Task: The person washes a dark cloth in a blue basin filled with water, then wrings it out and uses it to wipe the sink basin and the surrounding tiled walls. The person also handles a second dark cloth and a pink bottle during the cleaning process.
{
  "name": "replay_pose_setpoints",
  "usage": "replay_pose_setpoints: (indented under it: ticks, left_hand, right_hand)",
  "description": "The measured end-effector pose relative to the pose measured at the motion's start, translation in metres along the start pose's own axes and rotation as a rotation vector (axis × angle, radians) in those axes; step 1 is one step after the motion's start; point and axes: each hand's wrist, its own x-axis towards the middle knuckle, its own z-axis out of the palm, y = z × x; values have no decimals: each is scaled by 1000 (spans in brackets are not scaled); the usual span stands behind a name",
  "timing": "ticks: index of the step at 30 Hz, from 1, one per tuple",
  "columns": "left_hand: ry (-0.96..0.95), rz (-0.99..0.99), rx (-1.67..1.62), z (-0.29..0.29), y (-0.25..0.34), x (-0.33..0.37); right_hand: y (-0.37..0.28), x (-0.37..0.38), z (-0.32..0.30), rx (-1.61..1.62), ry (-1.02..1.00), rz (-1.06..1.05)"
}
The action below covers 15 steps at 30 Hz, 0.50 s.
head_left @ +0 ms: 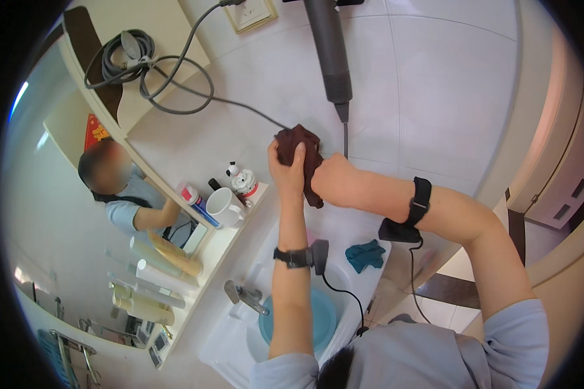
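A dark brown cloth (298, 139) is bunched in my left hand (288, 170), its thumb pressed over the folds and a loose end hanging down. A grey power cord (253, 111) runs from the left into the cloth. My right hand (334, 180) is closed beside the cloth, its fingers hidden behind the back of the hand, so what they grip does not show. Above it hangs a dark grey cylindrical appliance handle (329, 55), like a hair dryer's, against the tiled wall. Its cord (346, 139) drops behind my right hand.
Below my arms is a white sink (230, 334) with a faucet (243, 297) and a blue basin (324, 318). A teal cloth (365, 255) lies on its edge. A shelf at left holds a white mug (224, 207), a figurine (243, 180) and several bottles beside the mirror (58, 227).
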Motion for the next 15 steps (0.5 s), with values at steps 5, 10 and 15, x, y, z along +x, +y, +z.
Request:
replay_pose_setpoints:
  ticks: [5,10,15]
  left_hand:
    - [81,245,26,-2,55,0]
    - [166,624,179,4,119,55]
    - [354,975,699,14,201,108]
  right_hand:
    - [14,-12,-25,183,390,-43]
    - [45,-3,-101,475,1009,117]
    - [75,30,-144,918,1155,202]
